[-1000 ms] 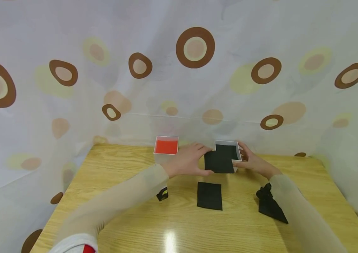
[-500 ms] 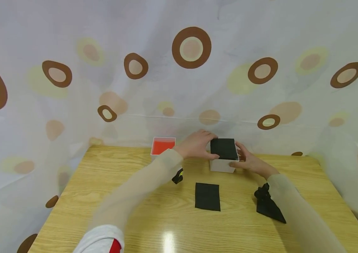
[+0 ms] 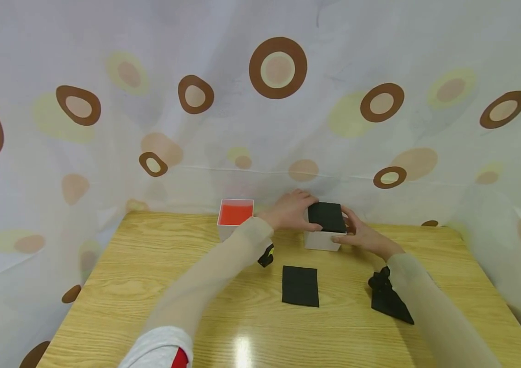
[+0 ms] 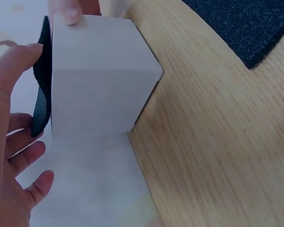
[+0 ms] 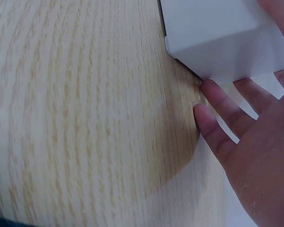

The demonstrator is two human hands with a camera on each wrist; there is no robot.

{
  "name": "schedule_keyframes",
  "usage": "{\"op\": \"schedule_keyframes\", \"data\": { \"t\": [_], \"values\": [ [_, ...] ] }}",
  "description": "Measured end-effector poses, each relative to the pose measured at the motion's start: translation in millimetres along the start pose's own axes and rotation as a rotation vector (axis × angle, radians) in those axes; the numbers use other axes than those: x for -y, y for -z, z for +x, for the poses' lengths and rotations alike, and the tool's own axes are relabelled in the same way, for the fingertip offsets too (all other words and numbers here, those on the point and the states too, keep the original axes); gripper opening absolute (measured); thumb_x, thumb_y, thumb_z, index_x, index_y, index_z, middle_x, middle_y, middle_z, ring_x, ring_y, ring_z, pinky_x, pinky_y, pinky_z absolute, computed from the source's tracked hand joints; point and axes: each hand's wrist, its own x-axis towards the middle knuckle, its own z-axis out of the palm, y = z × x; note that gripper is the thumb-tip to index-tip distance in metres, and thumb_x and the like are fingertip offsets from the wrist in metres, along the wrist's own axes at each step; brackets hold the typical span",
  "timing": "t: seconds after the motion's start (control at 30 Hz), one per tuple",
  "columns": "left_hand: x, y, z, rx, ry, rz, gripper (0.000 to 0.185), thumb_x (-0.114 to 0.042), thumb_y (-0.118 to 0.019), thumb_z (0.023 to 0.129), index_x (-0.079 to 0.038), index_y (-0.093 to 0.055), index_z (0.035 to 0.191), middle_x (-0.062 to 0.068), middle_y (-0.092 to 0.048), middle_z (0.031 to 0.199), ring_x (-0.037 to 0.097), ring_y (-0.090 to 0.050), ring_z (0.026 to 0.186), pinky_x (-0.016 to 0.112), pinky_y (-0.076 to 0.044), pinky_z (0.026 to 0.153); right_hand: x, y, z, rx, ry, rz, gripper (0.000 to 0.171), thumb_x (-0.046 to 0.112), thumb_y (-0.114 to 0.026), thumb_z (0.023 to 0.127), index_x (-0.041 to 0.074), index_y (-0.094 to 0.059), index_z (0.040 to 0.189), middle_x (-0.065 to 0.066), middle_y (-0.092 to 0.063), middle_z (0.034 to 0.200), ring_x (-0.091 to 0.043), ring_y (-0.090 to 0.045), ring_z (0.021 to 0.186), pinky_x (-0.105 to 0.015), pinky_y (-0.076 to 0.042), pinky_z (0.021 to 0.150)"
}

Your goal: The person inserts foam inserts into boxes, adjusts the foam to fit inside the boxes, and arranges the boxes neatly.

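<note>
A square of black felt (image 3: 327,217) lies over the mouth of a white box (image 3: 321,241) near the back of the table. My left hand (image 3: 290,210) holds the felt by its left side, with the thumb at the front edge and the fingers behind. In the left wrist view the felt (image 4: 42,90) bows away from the box rim between thumb and fingers. My right hand (image 3: 365,237) grips the box from the right, thumb on the front wall. The right wrist view shows its fingers (image 5: 225,106) spread along another wall of the box (image 5: 217,38).
A second white box (image 3: 226,233) with a red layer (image 3: 237,213) inside stands to the left, partly behind my left forearm. One black felt square (image 3: 300,286) lies flat in front of the boxes. Another black piece (image 3: 391,304) lies under my right wrist. A patterned curtain (image 3: 260,128) borders the back.
My left hand has moved back and up slightly, bringing the felt from over the box's front corner onto its mouth. My right hand has kept its hold on the box.
</note>
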Motion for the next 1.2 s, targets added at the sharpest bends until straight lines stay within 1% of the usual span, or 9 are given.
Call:
{"op": "schedule_keyframes", "data": {
  "t": [0.17,0.37,0.5,0.57,0.67,0.8,0.9,1.13,1.2],
  "values": [
    [0.9,-4.8,-0.6,0.015,0.009,0.004,0.085,-0.068,-0.065,0.092,-0.015,-0.048,0.157,0.004,-0.047,0.159,0.023,-0.039,0.149,0.04,-0.035,0.121,0,1,0,0.003,-0.02,-0.003,0.115,0.036,-0.075,0.097,0.02,0.016,0.166,-0.033,0.0,0.169,-0.058,-0.013,0.152,-0.074,-0.02,0.117],
    [2.2,-10.2,-4.6,0.027,0.031,-0.043,0.085,-0.069,-0.063,0.094,-0.017,-0.043,0.159,0.002,-0.042,0.164,0.023,-0.034,0.152,0.047,-0.034,0.121,1,2,0,0.001,-0.012,-0.004,0.115,0.036,-0.075,0.097,0.018,0.015,0.166,-0.034,-0.001,0.169,-0.06,-0.017,0.15,-0.075,-0.023,0.115],
    [2.4,-13.3,-8.4,0.016,0.038,-0.081,0.084,-0.068,-0.061,0.095,-0.02,-0.041,0.161,0.002,-0.036,0.167,0.023,-0.03,0.154,0.052,-0.032,0.122,1,2,-1,-0.003,-0.002,-0.013,0.115,0.035,-0.076,0.096,0.017,0.014,0.166,-0.033,-0.002,0.169,-0.059,-0.017,0.151,-0.075,-0.023,0.116],
    [2.7,-15.2,-10.0,-0.004,0.039,-0.093,0.083,-0.068,-0.061,0.095,-0.021,-0.041,0.161,0.002,-0.034,0.167,0.023,-0.029,0.155,0.054,-0.031,0.121,1,1,-1,0.0,0.003,-0.01,0.115,0.035,-0.076,0.096,0.018,0.014,0.166,-0.033,-0.002,0.169,-0.059,-0.016,0.151,-0.074,-0.022,0.116],
    [2.5,-18.0,-12.5,-0.053,0.027,-0.104,0.076,-0.067,-0.062,0.096,-0.024,-0.046,0.156,0.002,-0.04,0.163,0.023,-0.034,0.151,0.054,-0.033,0.12,2,1,-2,0.005,0.008,-0.007,0.114,0.034,-0.075,0.097,0.018,0.014,0.166,-0.033,-0.001,0.169,-0.058,-0.014,0.152,-0.074,-0.021,0.116],
    [0.2,-20.9,-15.4,-0.11,0.004,-0.118,0.06,-0.06,-0.064,0.098,-0.024,-0.059,0.145,0.0,-0.052,0.148,0.021,-0.044,0.14,0.05,-0.04,0.113,3,1,-2,0.01,0.01,0.007,0.113,0.033,-0.075,0.097,0.019,0.013,0.167,-0.033,-0.002,0.169,-0.058,-0.016,0.151,-0.075,-0.023,0.115],
    [-1.5,-25.1,-16.2,-0.123,0.002,-0.132,0.052,-0.056,-0.065,0.099,-0.024,-0.064,0.14,-0.001,-0.055,0.143,0.021,-0.047,0.136,0.048,-0.042,0.11,2,2,-2,0.012,0.013,0.014,0.112,0.031,-0.075,0.097,0.019,0.013,0.167,-0.034,-0.004,0.169,-0.058,-0.019,0.15,-0.074,-0.024,0.115],
    [-4.0,-34.4,-17.9,-0.133,0.052,-0.177,0.048,-0.058,-0.062,0.1,-0.024,-0.065,0.134,-0.001,-0.057,0.145,0.021,-0.044,0.14,0.05,-0.043,0.111,2,2,-3,0.016,0.023,0.014,0.112,0.031,-0.074,0.098,0.019,0.014,0.166,-0.033,-0.003,0.169,-0.058,-0.013,0.152,-0.075,-0.021,0.116],
    [-4.1,-34.7,-18.8,-0.145,0.055,-0.175,0.046,-0.059,-0.062,0.1,-0.025,-0.065,0.131,-0.003,-0.057,0.145,0.02,-0.044,0.14,0.049,-0.042,0.111,3,2,-2,0.014,0.026,0.009,0.112,0.031,-0.074,0.098,0.018,0.014,0.166,-0.033,-0.004,0.169,-0.058,-0.014,0.152,-0.074,-0.021,0.116]
  ]
}}
